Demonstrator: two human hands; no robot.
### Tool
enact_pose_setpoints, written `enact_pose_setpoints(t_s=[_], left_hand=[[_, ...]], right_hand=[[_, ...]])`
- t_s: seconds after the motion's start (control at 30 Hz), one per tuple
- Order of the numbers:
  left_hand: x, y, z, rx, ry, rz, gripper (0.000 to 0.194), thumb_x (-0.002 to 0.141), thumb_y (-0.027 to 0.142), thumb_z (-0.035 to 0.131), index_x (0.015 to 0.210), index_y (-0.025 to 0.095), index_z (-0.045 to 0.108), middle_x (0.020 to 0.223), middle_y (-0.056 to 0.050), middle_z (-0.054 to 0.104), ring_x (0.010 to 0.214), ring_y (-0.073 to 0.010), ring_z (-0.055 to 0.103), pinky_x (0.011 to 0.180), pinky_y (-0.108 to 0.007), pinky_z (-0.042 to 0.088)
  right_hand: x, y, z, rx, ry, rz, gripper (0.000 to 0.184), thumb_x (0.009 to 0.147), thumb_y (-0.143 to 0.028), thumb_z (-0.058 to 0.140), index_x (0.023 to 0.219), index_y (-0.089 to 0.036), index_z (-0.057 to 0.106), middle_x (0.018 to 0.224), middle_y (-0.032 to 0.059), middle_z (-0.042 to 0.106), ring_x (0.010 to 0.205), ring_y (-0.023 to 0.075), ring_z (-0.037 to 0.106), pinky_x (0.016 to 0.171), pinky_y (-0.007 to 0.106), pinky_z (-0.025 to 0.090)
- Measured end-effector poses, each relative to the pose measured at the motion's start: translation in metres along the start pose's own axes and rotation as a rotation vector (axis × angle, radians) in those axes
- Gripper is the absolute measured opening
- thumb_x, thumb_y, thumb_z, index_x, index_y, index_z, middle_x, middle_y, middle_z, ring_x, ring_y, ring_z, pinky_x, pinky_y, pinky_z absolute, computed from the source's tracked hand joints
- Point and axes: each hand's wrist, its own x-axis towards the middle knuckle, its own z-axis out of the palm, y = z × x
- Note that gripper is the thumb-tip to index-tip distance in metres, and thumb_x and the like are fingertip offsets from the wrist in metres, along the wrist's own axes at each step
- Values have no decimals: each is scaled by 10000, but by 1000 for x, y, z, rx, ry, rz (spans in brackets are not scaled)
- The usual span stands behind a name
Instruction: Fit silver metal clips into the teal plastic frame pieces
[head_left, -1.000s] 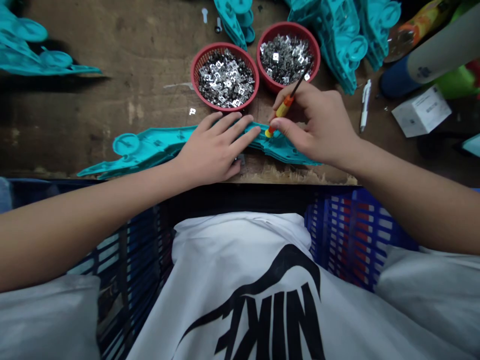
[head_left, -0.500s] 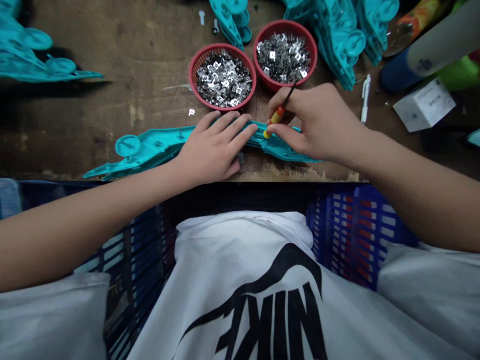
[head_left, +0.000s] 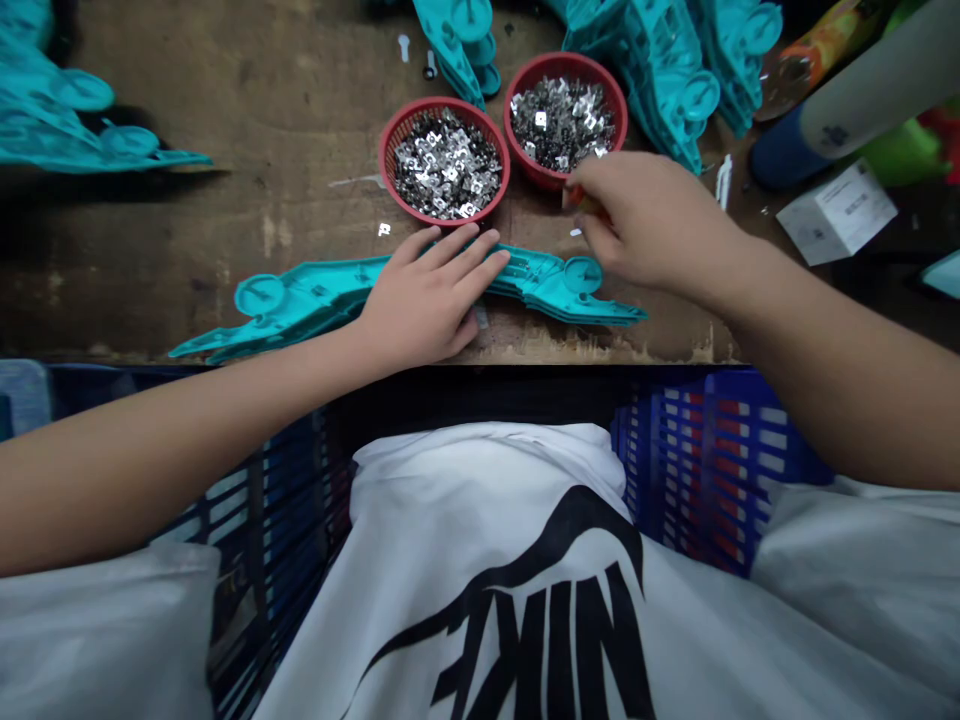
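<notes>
A long teal plastic part (head_left: 322, 285), which looks like several layers stacked, lies along the table's front edge. My left hand (head_left: 427, 295) rests flat across its middle, fingers stretched out and spread. Above the part's right end, my right hand (head_left: 656, 220) is closed around a small screwdriver (head_left: 581, 200) with an orange-yellow handle. Most of the tool is hidden by the fingers. Just beyond the hands stand a left red basket (head_left: 386, 165) and a right red basket (head_left: 517, 150), both full of small shiny metal clips (head_left: 450, 165).
More teal parts lie at the left (head_left: 67, 120) and at the back right (head_left: 660, 80). One loose clip (head_left: 384, 229) is on the table. A white pen (head_left: 723, 182), a white box (head_left: 838, 212) and a blue-and-white cylinder (head_left: 825, 125) stand or lie to the right. Blue crates (head_left: 697, 450) are below the edge.
My right hand has lifted the screwdriver off the teal part and moved up and right, towards the right basket. A round disc on the part now shows. My left hand has stayed put.
</notes>
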Motion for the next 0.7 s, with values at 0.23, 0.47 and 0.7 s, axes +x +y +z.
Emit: enact_pose_setpoints(t_s=[0.23,0.47,0.7], left_hand=[[-1,3,7,26,29,-14,915,1110,281,664,1993,277,427,2035,-140,467,1912,-427,432,1565,-696,326],[2,2,2,-1,14,-10,884,1107,280,639,1972,249,456,2033,-158,471,1906,-417,443,1558,-684,343],[3,0,2,-16,32,7,897,1092,269,628,1972,241,458,2024,-167,484,1889,-425,465,1533,-700,375]], right_hand=[[-1,23,19,-168,10,-105,550,1036,-379,775,1557,-229,869,1323,204,918,1001,345,751,744,470,357],[-15,-23,1,-68,-69,-437,495,1267,-395,481,1412,-283,941,1328,145,893,1265,379,735,1013,534,488],[-18,-34,-2,-74,-106,-365,450,1259,-369,519,1400,-274,936,1301,148,883,1272,390,699,1026,543,466]])
